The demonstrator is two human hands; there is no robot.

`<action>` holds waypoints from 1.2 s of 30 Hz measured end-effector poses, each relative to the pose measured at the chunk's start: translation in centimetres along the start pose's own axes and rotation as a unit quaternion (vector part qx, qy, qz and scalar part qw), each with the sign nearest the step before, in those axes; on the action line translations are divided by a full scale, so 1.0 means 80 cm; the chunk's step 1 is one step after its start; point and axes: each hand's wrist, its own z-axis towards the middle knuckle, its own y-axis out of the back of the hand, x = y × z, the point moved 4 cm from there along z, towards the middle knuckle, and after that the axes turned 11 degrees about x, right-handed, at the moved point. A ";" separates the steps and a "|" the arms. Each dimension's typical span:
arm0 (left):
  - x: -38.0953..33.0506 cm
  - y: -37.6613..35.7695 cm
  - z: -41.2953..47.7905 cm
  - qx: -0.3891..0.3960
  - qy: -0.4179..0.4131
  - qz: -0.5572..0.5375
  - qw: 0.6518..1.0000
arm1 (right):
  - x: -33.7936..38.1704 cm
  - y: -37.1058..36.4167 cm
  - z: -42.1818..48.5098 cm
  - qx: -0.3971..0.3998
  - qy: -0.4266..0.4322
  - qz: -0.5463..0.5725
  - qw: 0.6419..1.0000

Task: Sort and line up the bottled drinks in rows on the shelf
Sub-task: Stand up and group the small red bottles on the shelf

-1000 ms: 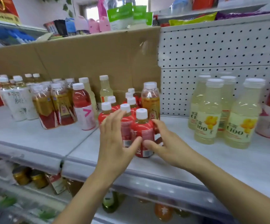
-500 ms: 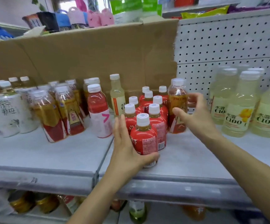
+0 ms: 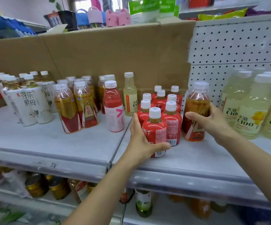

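Note:
Several small red-labelled bottles with white caps stand in two rows on the grey shelf (image 3: 196, 161). My left hand (image 3: 141, 142) wraps around the left side and base of the front red bottle (image 3: 155, 127). Just right of the group stands a taller amber bottle with a red and gold label (image 3: 195, 114), and my right hand (image 3: 212, 120) is closed around its right side. Both bottles rest upright on the shelf.
Left of the group stand a pink drink (image 3: 113, 108), a pale yellow bottle (image 3: 129, 95), more amber bottles (image 3: 84, 106) and white tea bottles (image 3: 32, 103). Pale C100 bottles (image 3: 251, 108) fill the right. Cardboard (image 3: 99, 59) and pegboard (image 3: 236, 51) back the shelf.
My right hand left the front red bottle, reached back to the right and closed on the amber bottle. My left hand slid down around the front red bottle.

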 end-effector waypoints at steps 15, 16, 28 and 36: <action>-0.013 0.028 -0.053 -0.051 0.012 0.172 0.984 | 0.064 -0.009 -0.131 -0.037 0.090 -0.060 0.993; -0.011 0.039 -0.061 -0.068 0.001 0.189 0.980 | 0.073 -0.016 -0.137 -0.042 0.101 -0.061 0.992; 0.050 0.243 -0.095 -0.202 -0.076 0.192 0.957 | 0.152 -0.268 -0.088 0.144 0.120 0.017 0.982; 0.101 0.335 -0.066 -0.051 -0.063 0.144 0.986 | 0.132 -0.438 0.010 0.131 0.050 0.040 0.989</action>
